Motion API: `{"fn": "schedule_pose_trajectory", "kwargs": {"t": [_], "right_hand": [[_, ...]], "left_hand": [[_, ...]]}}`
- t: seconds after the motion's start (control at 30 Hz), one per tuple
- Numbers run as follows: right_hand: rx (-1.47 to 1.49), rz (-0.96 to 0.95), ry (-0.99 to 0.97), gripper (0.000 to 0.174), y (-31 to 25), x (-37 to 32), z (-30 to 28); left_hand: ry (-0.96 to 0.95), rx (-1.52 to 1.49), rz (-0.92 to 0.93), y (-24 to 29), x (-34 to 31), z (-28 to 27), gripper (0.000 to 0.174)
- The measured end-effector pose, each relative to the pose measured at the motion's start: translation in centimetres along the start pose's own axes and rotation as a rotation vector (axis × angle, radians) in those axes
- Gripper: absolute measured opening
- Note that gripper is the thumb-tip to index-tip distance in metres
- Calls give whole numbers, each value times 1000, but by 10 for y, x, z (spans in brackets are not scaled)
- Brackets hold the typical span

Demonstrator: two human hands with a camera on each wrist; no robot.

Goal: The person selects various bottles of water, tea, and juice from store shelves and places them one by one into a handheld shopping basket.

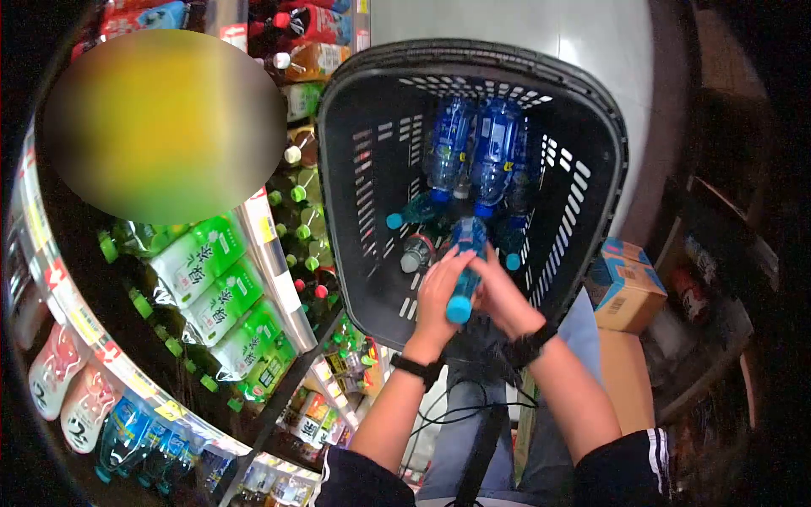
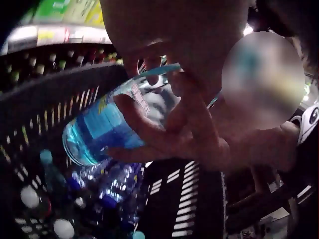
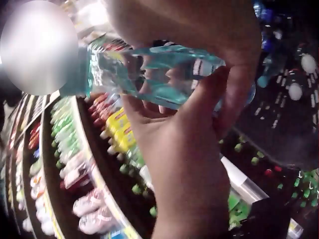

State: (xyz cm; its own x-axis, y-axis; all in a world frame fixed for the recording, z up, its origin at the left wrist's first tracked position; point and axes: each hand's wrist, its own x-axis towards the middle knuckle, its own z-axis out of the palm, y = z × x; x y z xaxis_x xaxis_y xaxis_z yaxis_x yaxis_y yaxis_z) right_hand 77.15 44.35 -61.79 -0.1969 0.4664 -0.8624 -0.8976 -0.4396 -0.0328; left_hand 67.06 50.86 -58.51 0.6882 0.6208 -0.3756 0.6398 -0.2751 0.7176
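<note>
Both hands hold a clear bottle of blue drink (image 1: 470,235) with a turquoise cap over the black shopping basket (image 1: 367,291). The cap points towards the person's body in the head view. My left hand (image 1: 438,291) grips it from the left, fingers lapping over its side. From the other side my right hand (image 1: 507,297) is wrapped round it, and the fingers of both hands meet there. The left wrist view shows the bottle's base (image 2: 82,144) tilted down towards the basket. In the right wrist view the bottle's neck end (image 3: 104,74) sticks out past the hands.
Inside the basket lie blue-labelled water bottles (image 1: 496,139), turquoise-capped bottles (image 1: 414,211) and a white-capped bottle (image 1: 417,252). Shelves with green tea packs (image 1: 224,287) run along the left. A cardboard box (image 1: 629,291) stands at right. Cables (image 1: 448,414) hang before the person's legs.
</note>
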Motion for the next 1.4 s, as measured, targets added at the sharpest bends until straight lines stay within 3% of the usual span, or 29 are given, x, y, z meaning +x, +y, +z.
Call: {"fn": "schedule_pose_trajectory", "kwargs": {"t": [0.2, 0.23, 0.27, 0.4, 0.47, 0.57, 0.67, 0.73, 0.8, 0.9, 1.0, 1.03, 1.13, 1.2, 1.23, 1.27, 1.37, 1.4], "right_hand": [[71, -15, 142, 65, 23, 77, -29], [-85, -4, 153, 66, 23, 87, -34], [-31, -41, 178, 55, 42, 111, -45], [-718, -452, 35, 40, 83, 175, -104], [-1354, -636, -23, 41, 47, 149, -95], [-762, -352, -13, 37, 37, 132, -75], [-338, -296, -4, 35, 54, 151, -86], [-289, -302, 68, 36, 71, 162, -96], [-349, -246, 226, 40, 54, 146, -73], [-481, -291, 303, 40, 60, 142, -55], [-563, -147, 402, 41, 52, 127, -33], [-427, -178, 343, 41, 55, 127, -33], [-426, -266, 406, 41, 63, 130, -37], [-697, -420, 508, 43, 68, 138, -57], [-637, -269, 593, 44, 58, 129, -55], [-634, -486, 665, 44, 71, 144, -86], [-402, -394, 646, 49, 73, 146, -141], [-231, -221, 594, 50, 50, 112, -102]], "left_hand": [[6, -7, -234, -52, 13, 55, 56], [15, 13, -246, -64, 11, 63, 58], [26, 36, -255, -74, 13, 67, 61], [-1, -152, -254, -110, 29, 85, 60], [-29, -154, -272, -110, 31, 87, 62], [-13, -109, -258, -112, 29, 91, 66], [-45, -232, -355, -119, 33, 95, 66], [-72, -184, -350, -117, 32, 92, 65], [-61, -204, -396, -109, 33, 90, 64], [-5, -154, -405, -106, 28, 87, 59], [27, -257, -507, -107, 24, 83, 52], [17, -348, -550, -106, 24, 79, 51], [18, -472, -571, -109, 17, 70, 48], [5, -442, -513, -113, 11, 66, 44], [-14, -433, -517, -111, 7, 61, 41], [-15, -449, -519, -116, 1, 63, 38], [41, -516, -479, -121, -20, 59, 34], [49, -502, -492, -117, -25, 51, 31]]}}
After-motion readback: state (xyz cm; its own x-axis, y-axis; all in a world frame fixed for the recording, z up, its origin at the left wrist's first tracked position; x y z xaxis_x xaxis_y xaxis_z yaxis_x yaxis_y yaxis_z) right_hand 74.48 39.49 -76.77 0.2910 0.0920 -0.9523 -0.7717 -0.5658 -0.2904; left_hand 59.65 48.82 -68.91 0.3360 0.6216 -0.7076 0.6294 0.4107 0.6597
